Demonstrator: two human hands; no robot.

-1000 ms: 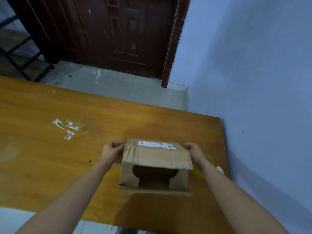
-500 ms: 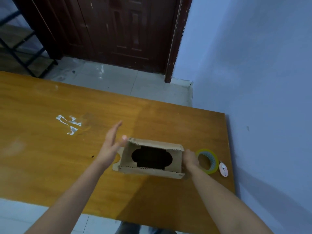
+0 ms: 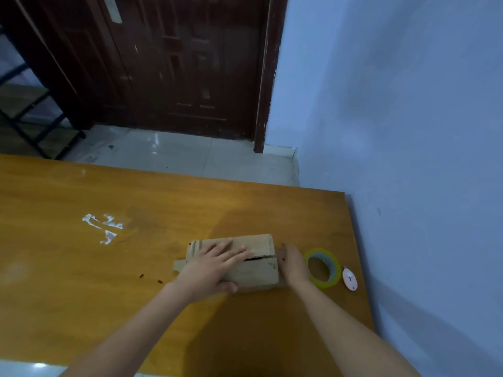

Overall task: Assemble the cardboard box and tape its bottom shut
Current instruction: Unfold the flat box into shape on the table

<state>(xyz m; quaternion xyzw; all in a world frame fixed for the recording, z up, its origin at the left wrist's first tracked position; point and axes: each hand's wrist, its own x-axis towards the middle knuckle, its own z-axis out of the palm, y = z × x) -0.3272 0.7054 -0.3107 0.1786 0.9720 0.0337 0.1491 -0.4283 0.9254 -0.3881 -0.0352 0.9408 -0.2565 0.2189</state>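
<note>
cardboard box (image 3: 255,270) on wooden table (image 3: 109,268) near its right end, flaps folded down with a dark slit between them, left hand (image 3: 215,263) flat on top with fingers straight, right hand (image 3: 292,263) against box's right end, finger curl unclear, tape roll (image 3: 323,268) just right of it, small pink cutter (image 3: 349,278) beside roll

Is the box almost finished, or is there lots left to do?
About halfway. The cardboard box is folded into shape, flaps down with a thin gap between them. The left hand presses flat on the flaps while the right hand steadies its end. No tape is on it; the tape roll lies untouched beside it, so taping is left.
</note>
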